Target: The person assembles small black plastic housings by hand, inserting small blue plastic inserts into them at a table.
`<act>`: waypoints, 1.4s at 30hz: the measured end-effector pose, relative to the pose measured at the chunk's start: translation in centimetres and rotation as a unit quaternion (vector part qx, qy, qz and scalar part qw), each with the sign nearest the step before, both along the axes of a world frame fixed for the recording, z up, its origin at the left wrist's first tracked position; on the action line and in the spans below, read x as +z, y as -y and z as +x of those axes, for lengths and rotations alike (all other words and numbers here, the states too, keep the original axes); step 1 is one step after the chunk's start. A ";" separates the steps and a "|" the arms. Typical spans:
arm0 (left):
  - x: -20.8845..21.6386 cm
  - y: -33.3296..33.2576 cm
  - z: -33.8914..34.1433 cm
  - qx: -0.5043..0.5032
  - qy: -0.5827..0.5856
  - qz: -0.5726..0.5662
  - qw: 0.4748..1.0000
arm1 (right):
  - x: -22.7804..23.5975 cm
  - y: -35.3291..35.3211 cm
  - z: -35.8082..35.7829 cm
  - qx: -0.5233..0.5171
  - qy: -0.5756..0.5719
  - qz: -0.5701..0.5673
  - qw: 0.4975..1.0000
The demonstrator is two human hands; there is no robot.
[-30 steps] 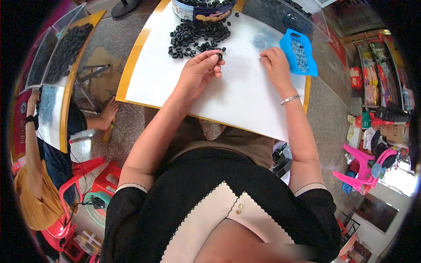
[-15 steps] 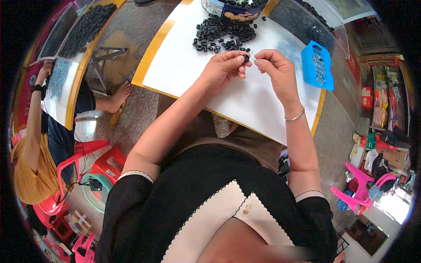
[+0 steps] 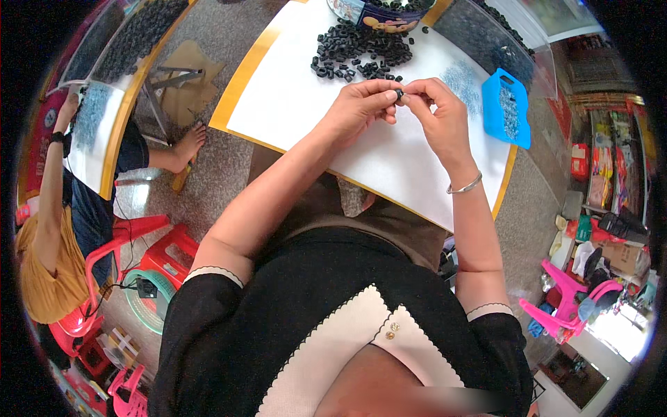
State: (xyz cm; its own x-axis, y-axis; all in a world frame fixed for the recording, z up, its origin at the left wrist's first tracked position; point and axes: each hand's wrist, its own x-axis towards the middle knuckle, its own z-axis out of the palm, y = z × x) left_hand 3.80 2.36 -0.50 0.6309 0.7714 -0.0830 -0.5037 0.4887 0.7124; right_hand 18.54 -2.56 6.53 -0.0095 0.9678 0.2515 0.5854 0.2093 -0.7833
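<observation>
Over the white tabletop (image 3: 278, 90) my two hands meet at the fingertips. A small black cylindrical part (image 3: 398, 95) is pinched between the thumb and fingers of my left hand (image 3: 363, 108). My right hand (image 3: 442, 117) is closed in a pinch against that part's right side; whatever its fingertips hold is hidden. Beyond my hands lies a loose pile of similar black parts (image 3: 361, 50). To the right stands a blue tray (image 3: 494, 111) filled with small clear pieces (image 3: 511, 115), and more clear pieces (image 3: 462, 83) are scattered on the tabletop beside it.
A printed round container (image 3: 382, 17) with black parts stands at the far edge. Clear upright panels (image 3: 479, 42) border the table at the far right. At left, another person (image 3: 52, 257) sits at a similar table. A red chair (image 3: 170, 254) and a pink chair (image 3: 566, 299) stand around.
My right hand has closed the small gap and now meets the black part in my left hand. The small clear piece seen at its fingertips is now hidden.
</observation>
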 end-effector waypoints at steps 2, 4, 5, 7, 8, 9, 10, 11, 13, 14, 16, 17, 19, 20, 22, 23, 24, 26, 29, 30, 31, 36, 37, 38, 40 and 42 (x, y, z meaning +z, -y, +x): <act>-0.1 0.0 0.1 0.002 -0.005 0.003 1.000 | -0.1 -0.1 0.4 0.007 0.016 0.002 1.000; -0.3 0.0 0.2 -0.007 -0.011 0.021 1.000 | -0.1 -0.2 0.5 0.015 0.030 0.004 0.999; -0.4 0.0 0.2 -0.007 -0.011 0.021 1.000 | 0.0 -0.3 0.4 0.022 0.025 0.001 0.999; -0.4 0.0 0.0 -0.018 -0.014 0.013 1.000 | 0.0 -0.3 0.5 0.029 0.020 -0.002 0.999; -0.5 -0.1 0.1 -0.018 -0.014 0.012 1.000 | 0.1 -0.4 0.5 0.036 -0.004 -0.022 0.999; -0.5 -0.1 0.1 -0.022 -0.010 0.012 1.000 | 0.1 -0.4 0.6 0.043 -0.027 -0.041 0.998; -0.5 -0.1 0.0 -0.025 -0.006 0.011 1.000 | 0.0 -0.5 0.7 0.043 -0.027 -0.041 0.998; -0.6 -0.1 0.0 -0.025 -0.006 0.011 1.000 | -0.2 -0.6 0.9 0.049 -0.070 -0.068 0.994; -0.4 -0.1 0.0 -0.013 0.001 -0.008 1.000 | -0.5 -1.0 1.4 0.054 -0.111 -0.094 0.988; -0.3 -0.1 0.0 -0.013 0.001 -0.008 1.000 | -0.7 -1.4 1.8 0.021 -0.129 -0.075 0.989; -0.1 -0.1 0.0 -0.037 -0.025 0.001 0.999 | -1.8 -2.3 2.9 -0.014 -0.147 -0.055 0.987; 0.0 -0.1 0.0 -0.038 -0.024 0.002 0.999 | -2.7 -2.8 3.6 -0.031 -0.074 -0.023 0.996; 0.1 0.1 -0.1 -0.067 -0.041 0.024 0.997 | -3.2 -3.5 3.7 -0.048 0.037 0.000 0.998; 0.0 0.1 -0.1 -0.068 -0.041 0.024 0.997 | -3.6 -3.8 3.7 -0.049 0.037 0.000 0.998; -0.1 0.1 -0.1 -0.059 -0.032 0.008 0.998 | -4.2 -4.3 3.3 -0.031 0.088 0.001 0.996; -0.1 0.1 -0.1 -0.059 -0.033 0.008 0.998 | -4.5 -4.5 3.1 -0.031 0.087 0.002 0.996; -0.2 0.1 -0.1 -0.057 -0.029 0.009 0.998 | -4.7 -4.8 3.0 -0.025 0.111 0.006 0.993; -0.2 0.1 -0.1 -0.055 -0.026 0.009 0.998 | -5.0 -4.9 2.8 -0.020 0.134 0.010 0.991; -0.1 -0.1 -0.1 -0.048 -0.022 0.004 0.999 | -5.1 -4.6 2.7 -0.033 0.049 -0.031 0.998; -0.2 -0.1 -0.1 -0.041 -0.006 -0.010 0.999 | -4.7 -4.3 2.8 -0.022 -0.046 -0.055 0.997; -0.3 -0.1 -0.1 -0.034 0.010 -0.024 0.999 | -4.3 -4.1 2.8 -0.012 -0.140 -0.079 0.987; -0.2 -0.3 -0.2 0.011 0.029 -0.047 0.998 | -2.0 -2.3 2.0 0.005 -0.319 -0.126 0.939; -0.2 -0.3 -0.2 0.013 0.032 -0.044 0.998 | -1.8 -2.0 2.0 0.015 -0.315 -0.126 0.940; -0.2 -0.3 -0.2 0.015 0.036 -0.041 0.998 | -1.7 -1.8 1.9 0.026 -0.311 -0.126 0.942; -0.3 -0.4 -0.2 0.015 0.036 -0.042 0.998 | -1.5 -1.1 1.4 0.024 -0.321 -0.121 0.939; -0.3 -0.3 -0.2 0.013 0.036 -0.043 0.998 | -1.5 -0.9 0.9 0.022 -0.331 -0.115 0.936</act>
